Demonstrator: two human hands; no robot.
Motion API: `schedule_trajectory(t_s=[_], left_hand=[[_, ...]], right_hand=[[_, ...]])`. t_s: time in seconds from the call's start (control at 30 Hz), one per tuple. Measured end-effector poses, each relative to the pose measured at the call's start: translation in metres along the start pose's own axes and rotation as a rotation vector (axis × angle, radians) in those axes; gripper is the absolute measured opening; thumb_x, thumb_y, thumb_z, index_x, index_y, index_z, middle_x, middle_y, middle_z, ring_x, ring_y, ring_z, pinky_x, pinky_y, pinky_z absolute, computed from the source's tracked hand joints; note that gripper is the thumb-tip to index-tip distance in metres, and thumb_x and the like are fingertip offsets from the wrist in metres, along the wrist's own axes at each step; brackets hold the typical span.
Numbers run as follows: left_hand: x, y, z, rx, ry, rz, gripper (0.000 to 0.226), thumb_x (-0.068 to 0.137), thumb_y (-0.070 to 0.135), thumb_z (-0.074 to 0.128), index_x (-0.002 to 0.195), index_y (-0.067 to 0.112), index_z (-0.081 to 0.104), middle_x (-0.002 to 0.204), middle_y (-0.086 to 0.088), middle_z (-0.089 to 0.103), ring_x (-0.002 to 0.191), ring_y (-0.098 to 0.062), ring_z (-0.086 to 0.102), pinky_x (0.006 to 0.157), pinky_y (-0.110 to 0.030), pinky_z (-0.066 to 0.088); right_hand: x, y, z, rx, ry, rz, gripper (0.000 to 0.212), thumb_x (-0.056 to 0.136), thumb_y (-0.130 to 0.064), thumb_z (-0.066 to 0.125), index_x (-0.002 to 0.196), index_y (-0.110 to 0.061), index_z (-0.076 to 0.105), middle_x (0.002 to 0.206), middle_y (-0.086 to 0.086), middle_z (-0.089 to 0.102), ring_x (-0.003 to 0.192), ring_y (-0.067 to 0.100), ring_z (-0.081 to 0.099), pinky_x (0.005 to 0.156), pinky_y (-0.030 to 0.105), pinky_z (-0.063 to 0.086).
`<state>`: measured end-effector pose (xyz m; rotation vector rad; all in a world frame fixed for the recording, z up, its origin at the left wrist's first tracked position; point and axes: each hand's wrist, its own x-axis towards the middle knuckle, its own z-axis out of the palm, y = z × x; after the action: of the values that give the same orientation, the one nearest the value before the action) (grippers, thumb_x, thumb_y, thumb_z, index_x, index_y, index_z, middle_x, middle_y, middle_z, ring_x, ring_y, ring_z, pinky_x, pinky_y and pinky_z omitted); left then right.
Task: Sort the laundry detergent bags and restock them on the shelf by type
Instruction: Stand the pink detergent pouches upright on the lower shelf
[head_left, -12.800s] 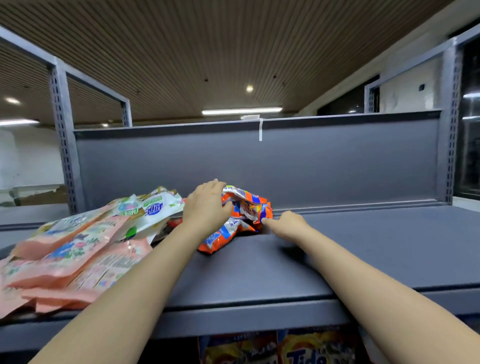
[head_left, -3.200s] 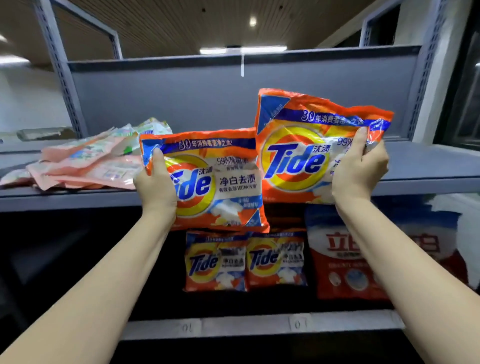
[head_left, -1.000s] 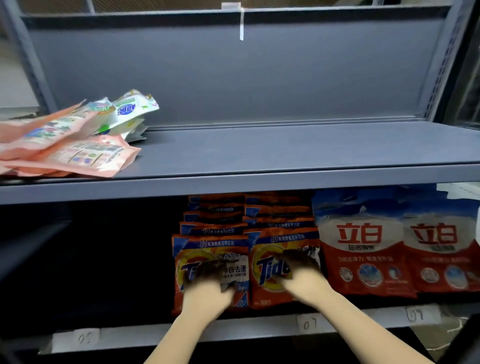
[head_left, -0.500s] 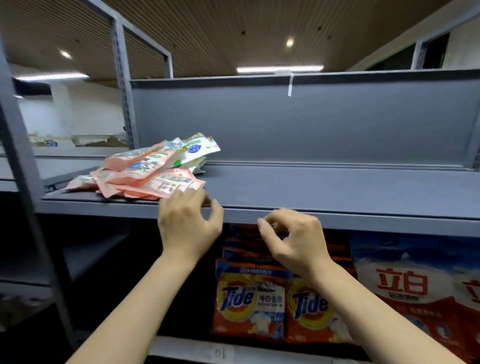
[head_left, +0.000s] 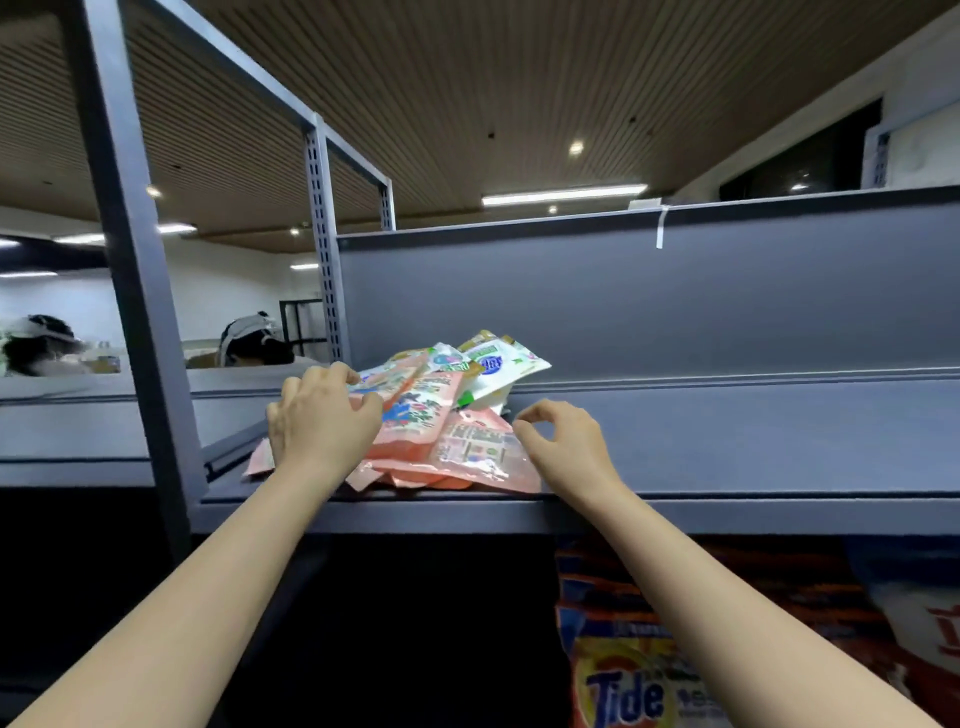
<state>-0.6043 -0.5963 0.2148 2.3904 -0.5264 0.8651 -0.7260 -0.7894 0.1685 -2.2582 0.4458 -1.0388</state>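
A pile of pink detergent bags (head_left: 457, 447) lies on the left of the grey upper shelf (head_left: 753, 447), with white-and-green bags (head_left: 493, 364) behind it. My left hand (head_left: 322, 421) is on the pile's left side. Its fingers curl over the far edge of the top pink bag and its thumb lies on the bag's face. My right hand (head_left: 566, 441) hovers at the pile's right edge, fingers loosely curled, holding nothing. Orange Tide bags (head_left: 639, 686) stand on the lower shelf.
A grey upright post (head_left: 140, 291) stands left of the pile and a grey back panel (head_left: 675, 301) closes the shelf behind. A red-and-white bag (head_left: 924, 639) shows at the lower right. Two people's heads (head_left: 249, 348) are visible beyond the shelf at the far left.
Both hands left the Tide bags standing on the lower shelf and rose to the upper shelf. My left hand has now reached the pink pile; my right has arrived beside it.
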Motion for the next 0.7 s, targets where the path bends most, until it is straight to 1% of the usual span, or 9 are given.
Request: schedule_trajectory(t_s=[0.1,0.17,0.27,0.33,0.47,0.57,0.63,0.7], left_hand=[[0.024,-0.016,0.005,-0.032,-0.048,-0.027,0.036,0.09,0.035,0.046,0.12,0.019,0.055,0.127,-0.01,0.053,0.12,-0.032,0.041,0.096,-0.041,0.032],[0.038,-0.029,0.013,-0.055,-0.113,-0.09,0.041,0.091,0.04,0.043,0.124,0.017,0.053,0.129,-0.013,0.052,0.121,-0.035,0.041,0.098,-0.043,0.033],[0.056,-0.047,0.031,-0.141,-0.239,-0.187,0.054,0.089,0.05,0.036,0.129,0.016,0.05,0.132,-0.014,0.051,0.122,-0.037,0.042,0.101,-0.045,0.036],[0.061,-0.053,0.037,-0.206,-0.286,-0.208,0.058,0.088,0.054,0.033,0.13,0.017,0.05,0.133,-0.012,0.053,0.123,-0.036,0.043,0.101,-0.047,0.037],[0.059,-0.055,0.041,-0.259,-0.353,-0.186,0.058,0.083,0.056,0.03,0.129,0.028,0.052,0.135,-0.006,0.053,0.126,-0.033,0.041,0.104,-0.048,0.033],[0.057,-0.053,0.045,-0.24,-0.387,-0.178,0.049,0.086,0.051,0.035,0.129,0.033,0.052,0.137,-0.003,0.049,0.126,-0.033,0.04,0.102,-0.044,0.03],[0.061,-0.05,0.047,-0.254,-0.391,-0.183,0.046,0.087,0.051,0.037,0.125,0.03,0.052,0.134,-0.003,0.051,0.123,-0.032,0.043,0.097,-0.042,0.033],[0.067,-0.046,0.05,-0.343,-0.399,-0.201,0.042,0.089,0.051,0.038,0.117,0.023,0.053,0.127,-0.005,0.055,0.115,-0.029,0.048,0.092,-0.038,0.038]], right_hand=[[0.005,0.001,0.011,-0.201,0.03,0.037,0.024,0.09,-0.032,0.049,0.102,-0.021,0.067,0.112,0.0,0.061,0.113,0.022,0.047,0.092,0.036,0.039],[0.007,0.001,0.013,-0.287,0.018,0.047,0.026,0.091,-0.033,0.048,0.105,-0.021,0.066,0.114,0.001,0.06,0.114,0.023,0.045,0.093,0.036,0.036],[0.008,0.0,0.014,-0.265,0.006,0.09,0.028,0.091,-0.037,0.049,0.108,-0.021,0.065,0.117,0.003,0.058,0.117,0.022,0.044,0.096,0.037,0.039],[0.008,0.0,0.013,-0.27,-0.001,0.102,0.028,0.092,-0.038,0.049,0.109,-0.021,0.063,0.117,0.003,0.057,0.118,0.022,0.043,0.095,0.036,0.039],[0.007,0.0,0.013,-0.29,-0.017,0.11,0.027,0.092,-0.038,0.049,0.108,-0.022,0.063,0.116,0.003,0.058,0.118,0.022,0.044,0.094,0.036,0.04],[0.007,-0.002,0.014,-0.291,-0.018,0.099,0.025,0.09,-0.039,0.049,0.105,-0.024,0.064,0.114,0.0,0.058,0.117,0.021,0.045,0.095,0.037,0.04],[0.007,-0.006,0.015,-0.3,-0.016,0.067,0.027,0.088,-0.042,0.052,0.105,-0.025,0.065,0.112,-0.001,0.06,0.116,0.02,0.045,0.095,0.037,0.04],[0.007,-0.01,0.019,-0.311,-0.044,-0.024,0.033,0.084,-0.05,0.057,0.105,-0.027,0.067,0.112,-0.004,0.063,0.115,0.018,0.048,0.095,0.037,0.041]])
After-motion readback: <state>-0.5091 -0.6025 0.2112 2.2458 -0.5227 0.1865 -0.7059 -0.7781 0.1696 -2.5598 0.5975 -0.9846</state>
